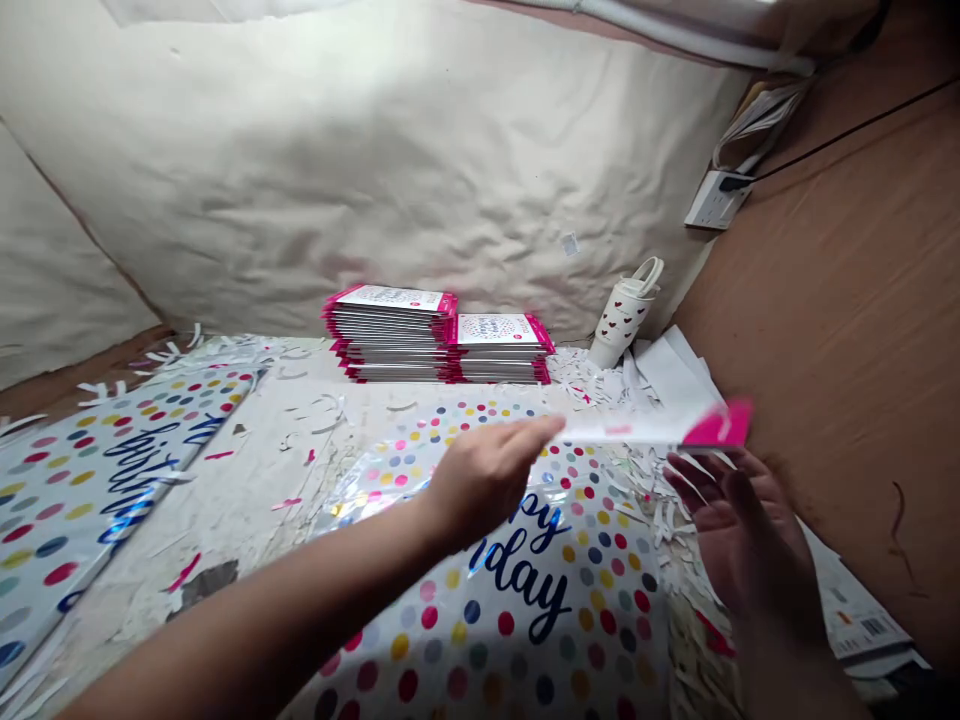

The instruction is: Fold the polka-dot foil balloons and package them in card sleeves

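Observation:
My left hand point(484, 475) is closed on the left end of a flat white packet with a pink end point(716, 425), seen almost edge-on and blurred. Just below its pink end is my right hand point(750, 535), palm turned up and fingers apart; whether the fingertips touch the packet I cannot tell. Beneath both hands lies a clear-wrapped sheet point(480, 620) with coloured dots and blue "Happy Birthday" lettering, partly hidden by my left arm.
Two stacks of pink-and-white packets point(394, 340) stand against the papered wall. A white tumbler with hearts point(622, 315) is in the back right corner. Another dotted sheet point(82, 490) lies at left. Paper scraps point(675, 535) litter the surface; flat printed packets point(862, 610) lie at right.

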### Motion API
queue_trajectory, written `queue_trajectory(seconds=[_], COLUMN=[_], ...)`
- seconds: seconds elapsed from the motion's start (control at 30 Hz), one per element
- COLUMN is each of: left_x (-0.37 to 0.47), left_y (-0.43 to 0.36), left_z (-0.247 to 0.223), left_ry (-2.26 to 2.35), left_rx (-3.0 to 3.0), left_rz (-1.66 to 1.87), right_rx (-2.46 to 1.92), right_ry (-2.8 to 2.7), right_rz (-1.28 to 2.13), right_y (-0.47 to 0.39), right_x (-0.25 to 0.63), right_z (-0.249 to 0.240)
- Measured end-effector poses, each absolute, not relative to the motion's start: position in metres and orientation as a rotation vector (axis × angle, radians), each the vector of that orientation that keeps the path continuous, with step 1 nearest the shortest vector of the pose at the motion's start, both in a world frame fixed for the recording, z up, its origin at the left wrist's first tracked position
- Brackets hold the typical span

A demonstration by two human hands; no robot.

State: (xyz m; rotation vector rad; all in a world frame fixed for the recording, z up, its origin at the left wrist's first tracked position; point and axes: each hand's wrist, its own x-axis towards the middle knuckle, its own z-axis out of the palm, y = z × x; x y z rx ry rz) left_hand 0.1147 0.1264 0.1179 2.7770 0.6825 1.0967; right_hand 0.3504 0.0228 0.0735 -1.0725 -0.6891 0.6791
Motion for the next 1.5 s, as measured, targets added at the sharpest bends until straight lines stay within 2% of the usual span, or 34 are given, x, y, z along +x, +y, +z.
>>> queue_trajectory(seconds=[0.1,0.13,0.2,0.33,0.4,0.47,0.53,0.6,0.73,0.83,1.03,1.17,1.23,1.33,1.4,1.5], left_x=[0.137,0.143,0.150,0.151,0.151,0.151,0.146,0.130,0.076,0.045,0.037,0.041,0.039,0.037,0.039,0.049], left_y=[0.196,0.221,0.268,0.319,0.318,0.294,0.247,0.180,0.046,-0.005,0.005,0.018,0.021,0.026,0.029,0.032], left_z=[0.118,0.117,0.113,0.106,0.109,0.113,0.112,0.105,0.080,0.065,0.054,0.050,0.048,0.045,0.046,0.052], left_ry=[0.925,1.107,1.219,1.390,1.417,1.353,1.190,0.944,0.449,0.543,0.792,0.888,0.861,0.870,0.896,0.949], left_rx=[2.989,3.073,3.063,2.980,2.954,2.957,2.970,2.954,2.659,2.431,2.016,1.789,1.714,1.593,1.518,1.706], left_rz=[1.050,0.819,0.669,0.548,0.544,0.522,0.424,0.236,-0.061,0.018,-0.111,-0.175,-0.182,-0.181,-0.159,-0.035], right_rx=[-1.177,-1.245,-1.399,-1.745,-1.764,-1.572,-1.294,-1.115,-1.140,-1.282,-1.337,-1.268,-1.303,-1.456,-1.526,-1.516], right_ry=[-0.656,-0.674,-0.751,-1.163,-1.627,-2.125,-2.456,-2.559,-2.361,-2.223,-2.169,-1.626,-1.312,-1.132,-1.159,-1.487], right_rz=[0.650,0.647,0.628,0.547,0.477,0.297,0.053,-0.087,0.274,0.567,1.045,1.512,1.465,1.223,1.109,1.160], right_y=[0.015,0.010,-0.002,-0.032,-0.045,-0.056,-0.063,-0.066,-0.067,-0.066,-0.064,-0.028,0.002,0.044,0.057,0.042], right_x=[0.366,0.368,0.370,0.364,0.353,0.337,0.318,0.303,0.292,0.293,0.297,0.303,0.313,0.333,0.339,0.319], right_z=[0.060,0.054,0.043,0.028,0.023,0.017,0.012,0.010,0.019,0.029,0.041,0.037,0.033,0.032,0.040,0.059])
